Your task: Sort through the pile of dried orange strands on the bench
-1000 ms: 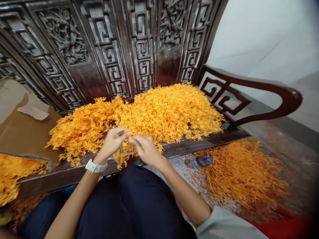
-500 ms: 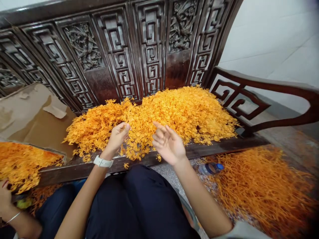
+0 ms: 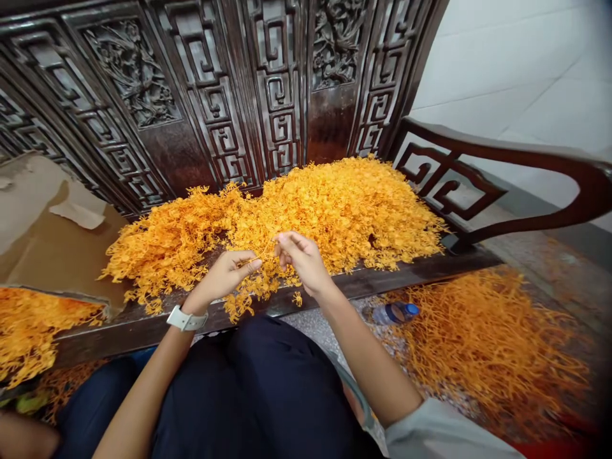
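Observation:
A big heap of small orange plastic flower sprigs (image 3: 306, 217) covers the seat of a dark carved wooden bench (image 3: 268, 95). My left hand (image 3: 224, 275), with a white watch on the wrist, is closed in a pinch on a thin orange sprig (image 3: 248, 261) at the front of the heap. My right hand (image 3: 302, 258) is just to its right, fingers curled and pinched at the other end of the same sprig. Both hands hover over the bench's front edge, above my dark trousers.
A brown cardboard box (image 3: 52, 236) sits on the bench at the left, with more orange sprigs (image 3: 29, 331) in front of it. Bare orange stems (image 3: 482, 344) lie piled on the floor at the right beside a plastic bottle (image 3: 394, 312). The bench armrest (image 3: 507, 185) curves at right.
My right hand, open and lifted half a second ago, has come back down and closed next to the left hand on the sprig. The left hand stays pinched.

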The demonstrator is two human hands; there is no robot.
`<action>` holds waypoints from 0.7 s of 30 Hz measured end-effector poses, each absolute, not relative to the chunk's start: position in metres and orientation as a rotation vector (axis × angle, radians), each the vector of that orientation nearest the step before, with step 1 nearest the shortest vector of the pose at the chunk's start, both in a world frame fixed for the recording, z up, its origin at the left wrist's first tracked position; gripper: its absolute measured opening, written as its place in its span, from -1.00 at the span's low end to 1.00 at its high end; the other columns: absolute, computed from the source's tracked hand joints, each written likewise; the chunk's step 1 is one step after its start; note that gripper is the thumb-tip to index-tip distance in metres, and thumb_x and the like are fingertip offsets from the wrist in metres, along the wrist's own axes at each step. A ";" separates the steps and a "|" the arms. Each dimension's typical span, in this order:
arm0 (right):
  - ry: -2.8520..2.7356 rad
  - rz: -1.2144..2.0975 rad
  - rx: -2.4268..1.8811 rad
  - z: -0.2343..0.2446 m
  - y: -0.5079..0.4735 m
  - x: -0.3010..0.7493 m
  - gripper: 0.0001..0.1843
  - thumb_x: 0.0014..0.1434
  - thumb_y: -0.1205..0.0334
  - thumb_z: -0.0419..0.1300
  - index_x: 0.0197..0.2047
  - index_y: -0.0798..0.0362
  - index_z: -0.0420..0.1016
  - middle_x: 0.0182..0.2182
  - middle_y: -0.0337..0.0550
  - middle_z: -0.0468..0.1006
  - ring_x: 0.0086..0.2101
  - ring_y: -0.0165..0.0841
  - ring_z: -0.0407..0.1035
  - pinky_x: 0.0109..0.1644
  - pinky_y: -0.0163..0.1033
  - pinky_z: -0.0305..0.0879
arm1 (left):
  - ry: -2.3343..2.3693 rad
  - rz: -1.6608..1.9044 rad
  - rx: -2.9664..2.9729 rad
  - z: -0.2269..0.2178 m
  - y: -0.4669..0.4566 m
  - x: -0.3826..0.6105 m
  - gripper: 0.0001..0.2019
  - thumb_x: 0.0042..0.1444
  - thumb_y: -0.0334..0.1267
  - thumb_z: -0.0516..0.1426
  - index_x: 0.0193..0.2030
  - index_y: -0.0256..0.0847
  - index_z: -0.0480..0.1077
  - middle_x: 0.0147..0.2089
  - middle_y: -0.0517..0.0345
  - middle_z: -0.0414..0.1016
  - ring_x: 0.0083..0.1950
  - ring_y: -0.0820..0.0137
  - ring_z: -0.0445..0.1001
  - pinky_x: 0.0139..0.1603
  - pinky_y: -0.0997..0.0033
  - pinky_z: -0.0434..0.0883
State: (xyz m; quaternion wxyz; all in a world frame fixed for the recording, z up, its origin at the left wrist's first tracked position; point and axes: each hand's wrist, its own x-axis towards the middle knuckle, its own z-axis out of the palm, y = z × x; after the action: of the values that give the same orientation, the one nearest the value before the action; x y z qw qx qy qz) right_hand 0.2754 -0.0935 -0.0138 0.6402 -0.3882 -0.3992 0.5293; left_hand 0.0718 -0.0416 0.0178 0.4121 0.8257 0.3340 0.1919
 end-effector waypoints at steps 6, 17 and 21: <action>-1.023 1.022 -0.951 -0.029 -0.095 0.270 -0.67 0.20 -0.05 0.42 -0.28 0.03 0.53 -0.46 -0.28 0.49 -0.53 -0.47 0.29 -0.43 -0.26 0.24 | 0.845 0.467 2.083 0.022 -0.045 0.077 -0.50 0.34 0.14 0.15 -0.49 -0.19 0.27 -0.49 0.23 0.19 -0.42 0.41 0.16 -0.35 0.41 0.13; -1.042 0.896 -1.021 -0.024 -0.115 0.347 -0.75 0.26 -0.01 0.39 -0.31 -0.04 0.52 -0.46 -0.23 0.49 -0.51 -0.43 0.33 -0.44 -0.21 0.29 | 0.892 0.513 2.018 0.000 -0.033 0.054 -0.52 0.36 0.12 0.14 -0.46 -0.20 0.31 -0.48 0.22 0.17 -0.41 0.41 0.16 -0.33 0.41 0.15; -1.378 1.385 -0.787 -0.017 -0.115 0.346 -0.70 0.23 -0.07 0.41 -0.19 -0.01 0.62 -0.39 -0.16 0.63 -0.46 -0.39 0.42 -0.42 -0.20 0.37 | 0.852 0.503 2.019 0.001 -0.031 0.060 -0.53 0.34 0.12 0.17 -0.45 -0.20 0.35 -0.46 0.21 0.21 -0.38 0.40 0.19 -0.30 0.40 0.17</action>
State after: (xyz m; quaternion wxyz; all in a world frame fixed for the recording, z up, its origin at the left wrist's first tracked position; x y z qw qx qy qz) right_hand 0.3464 -0.1147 -0.0170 0.4949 -0.3248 -0.5685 0.5713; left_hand 0.0596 -0.0313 0.0012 0.4319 0.8098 0.3420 0.2019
